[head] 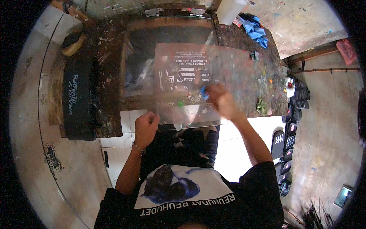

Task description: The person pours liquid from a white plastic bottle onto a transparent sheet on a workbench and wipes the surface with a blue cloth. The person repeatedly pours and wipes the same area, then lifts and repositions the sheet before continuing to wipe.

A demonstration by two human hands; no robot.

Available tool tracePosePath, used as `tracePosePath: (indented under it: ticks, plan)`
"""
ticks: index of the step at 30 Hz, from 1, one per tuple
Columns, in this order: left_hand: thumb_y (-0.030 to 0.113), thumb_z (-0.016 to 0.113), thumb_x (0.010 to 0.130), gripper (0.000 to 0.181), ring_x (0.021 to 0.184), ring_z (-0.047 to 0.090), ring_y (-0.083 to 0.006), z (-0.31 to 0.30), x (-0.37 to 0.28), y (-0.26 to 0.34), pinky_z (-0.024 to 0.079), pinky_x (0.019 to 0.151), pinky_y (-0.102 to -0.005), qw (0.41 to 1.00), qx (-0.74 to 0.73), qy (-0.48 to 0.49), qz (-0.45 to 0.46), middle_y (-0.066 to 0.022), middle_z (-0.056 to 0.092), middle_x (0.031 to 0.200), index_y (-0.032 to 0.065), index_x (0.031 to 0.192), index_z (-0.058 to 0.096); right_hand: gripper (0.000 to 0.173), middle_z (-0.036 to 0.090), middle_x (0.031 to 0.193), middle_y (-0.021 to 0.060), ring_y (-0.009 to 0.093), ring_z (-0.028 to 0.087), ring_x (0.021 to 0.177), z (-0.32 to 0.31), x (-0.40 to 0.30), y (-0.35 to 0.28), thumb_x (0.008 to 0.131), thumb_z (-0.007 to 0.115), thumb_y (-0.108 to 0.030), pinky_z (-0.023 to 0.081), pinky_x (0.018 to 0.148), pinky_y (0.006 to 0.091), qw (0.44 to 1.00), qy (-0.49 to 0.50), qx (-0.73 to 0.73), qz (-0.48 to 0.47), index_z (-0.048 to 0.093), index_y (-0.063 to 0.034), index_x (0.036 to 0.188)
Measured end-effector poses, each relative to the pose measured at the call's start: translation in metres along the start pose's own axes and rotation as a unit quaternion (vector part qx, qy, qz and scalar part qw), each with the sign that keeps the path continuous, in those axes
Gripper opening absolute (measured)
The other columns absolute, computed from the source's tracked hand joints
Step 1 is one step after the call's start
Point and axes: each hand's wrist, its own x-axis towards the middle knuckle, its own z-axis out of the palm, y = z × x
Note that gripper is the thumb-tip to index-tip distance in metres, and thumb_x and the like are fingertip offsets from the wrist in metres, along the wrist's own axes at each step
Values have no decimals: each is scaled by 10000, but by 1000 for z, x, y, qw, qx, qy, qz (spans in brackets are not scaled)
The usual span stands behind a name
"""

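A transparent printed sheet (168,94) with pale and reddish markings lies or is held over the near edge of a dark framed glass pane (137,57) on the workbench. My left hand (146,126) is curled at the sheet's lower left corner, its fingers closed on the edge. My right hand (220,98), blurred, holds a small blue cloth (204,92) against or just above the right part of the sheet. A small green spot (180,103) shows through or on the sheet near its lower middle.
The paint-stained wooden bench (243,74) carries blue rags (254,30), a whitish plastic container (231,11) and a crumpled green rag (261,106). Metal hinge clamps (197,12) stand at the back. A black printed fabric piece (77,100) lies over the bench's left side.
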Motion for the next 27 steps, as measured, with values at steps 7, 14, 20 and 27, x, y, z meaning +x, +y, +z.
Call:
tracePosePath:
  ticks: [7,14,20,27]
  plan:
    - [187,616,917,249,574,589,-148,-6,-4,11,464,558,-321,999,-25,-9,-39,-108,628,638,-52,849,634,254,626,1149,186,364,574,1121,5,-9,-49,768,639,-14,494,953,427,996,-55,56,-51,659,16,1020]
    - [190,607,921,255,562,600,-172,-3,2,-3,473,559,-338,999,-28,-15,-4,-123,633,639,-51,841,634,256,636,1153,144,333,576,1063,37,26,-59,712,649,22,501,889,406,994,0,81,-75,680,11,966]
    - [193,610,913,242,608,645,-232,-3,-3,0,483,582,-355,1000,10,4,10,-163,663,695,-36,844,647,260,665,1112,129,302,588,993,21,43,-49,744,652,10,490,911,374,997,-13,11,-70,696,-10,999]
    - [191,617,902,242,632,653,-260,-5,-2,9,486,598,-380,1000,0,-4,-23,-184,669,725,-40,835,646,238,640,1154,135,327,559,1079,23,46,-43,745,623,27,484,923,409,997,-15,26,-66,691,6,972]
